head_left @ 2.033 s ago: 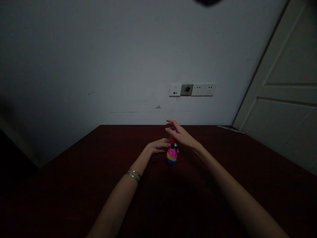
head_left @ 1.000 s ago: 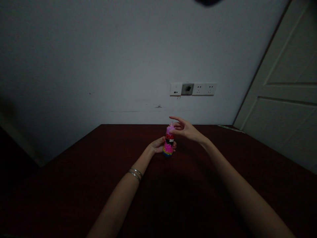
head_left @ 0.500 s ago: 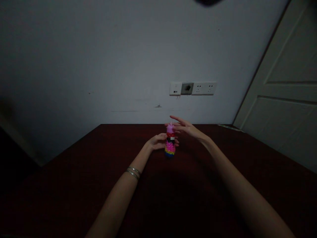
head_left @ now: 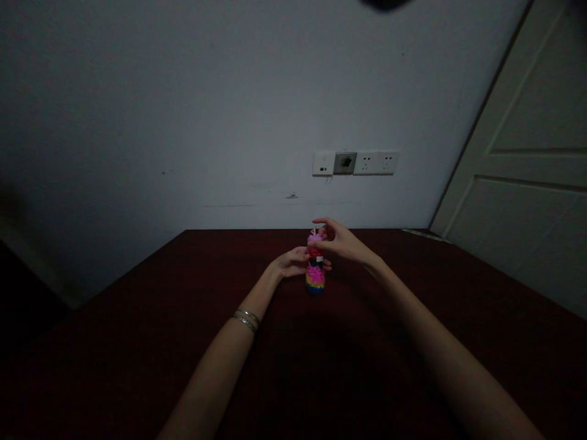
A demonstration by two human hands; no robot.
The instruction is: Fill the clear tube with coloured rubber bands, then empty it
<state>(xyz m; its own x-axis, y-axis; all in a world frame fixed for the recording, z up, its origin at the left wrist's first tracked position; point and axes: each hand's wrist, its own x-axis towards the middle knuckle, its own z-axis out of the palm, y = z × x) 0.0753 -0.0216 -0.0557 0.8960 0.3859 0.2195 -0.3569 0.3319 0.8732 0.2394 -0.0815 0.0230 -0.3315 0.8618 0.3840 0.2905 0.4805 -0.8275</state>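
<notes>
A small bottle (head_left: 315, 276) stands upright over the table, filled with bands of pink, yellow and blue and a red layer higher up. It has a dark band with a white label at its middle and a pink cap (head_left: 314, 237) with a small loop on top. My left hand (head_left: 293, 261) is wrapped round the bottle's middle from the left, fingertips showing on its right side. From the right, my right hand (head_left: 340, 240) grips the cap between thumb and bent fingers. What the bottle's contents are, I cannot tell.
The dark red table (head_left: 220, 269) meets a pale wall (head_left: 229, 122) at its back edge. Sockets (head_left: 376, 162) sit on the wall above the bottle. A white panelled door (head_left: 527, 165) stands at the right, with a thin flat strip (head_left: 426, 235) at the table's back right.
My right hand's fingers, stretched out beside the cap before, have bent and closed round it. My left hand keeps its hold on the bottle, which has hardly moved.
</notes>
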